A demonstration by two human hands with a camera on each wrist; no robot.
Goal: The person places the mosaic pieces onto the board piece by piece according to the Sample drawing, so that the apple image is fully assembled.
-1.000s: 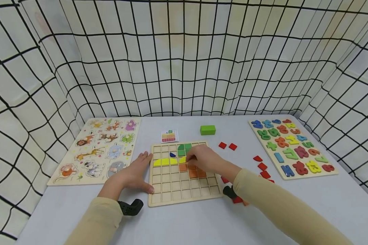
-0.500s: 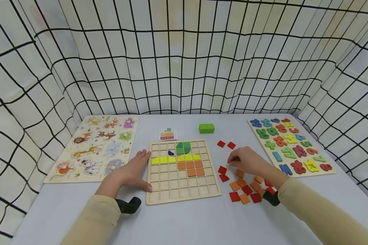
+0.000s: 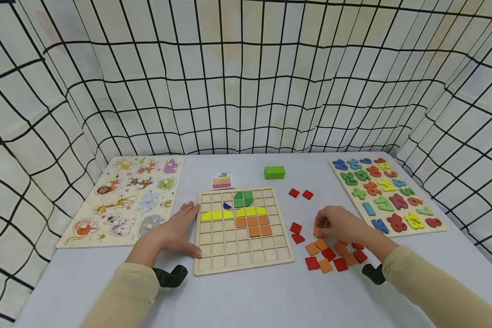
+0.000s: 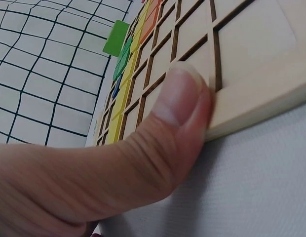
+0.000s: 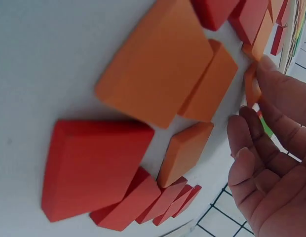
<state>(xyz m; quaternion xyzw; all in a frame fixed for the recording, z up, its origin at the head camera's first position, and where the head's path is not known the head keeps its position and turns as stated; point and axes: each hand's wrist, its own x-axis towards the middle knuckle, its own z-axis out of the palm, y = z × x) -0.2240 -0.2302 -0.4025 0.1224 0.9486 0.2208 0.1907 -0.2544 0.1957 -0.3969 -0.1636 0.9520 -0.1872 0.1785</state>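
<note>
Through the head camera I see my left hand (image 3: 170, 234) spread along the left edge of the wooden grid board (image 3: 233, 260), thumb near its lower corner, other fingers reaching up the same side. My right hand (image 3: 344, 225) is at the far end of the loose pile, pinching an orange tile (image 3: 316, 232). The grid board lies flat on the counter (image 3: 246, 300), carrying green pieces (image 3: 243, 199), a blue piece (image 3: 227, 206), yellow pieces (image 3: 217, 215) and orange squares (image 3: 260, 231). Right of it, red tiles (image 3: 312, 263) and more orange tiles (image 3: 325, 265) lie scattered. Just beyond it I have the picture card (image 3: 222, 180) and a green block (image 3: 274, 172); the animal puzzle (image 3: 91, 200) is on my left, the number board (image 3: 406, 232) on my right, with a black net (image 3: 246, 91) behind.

In the left wrist view I get only the thumb clearly, its tip pressed on the board's rim beside the cells; the other fingers are hidden here.

On the right wrist view, the thumb and a fingertip hold that orange tile by its edges. The remaining fingers are bent towards the palm. I cannot tell whether the tile touches the counter.
</note>
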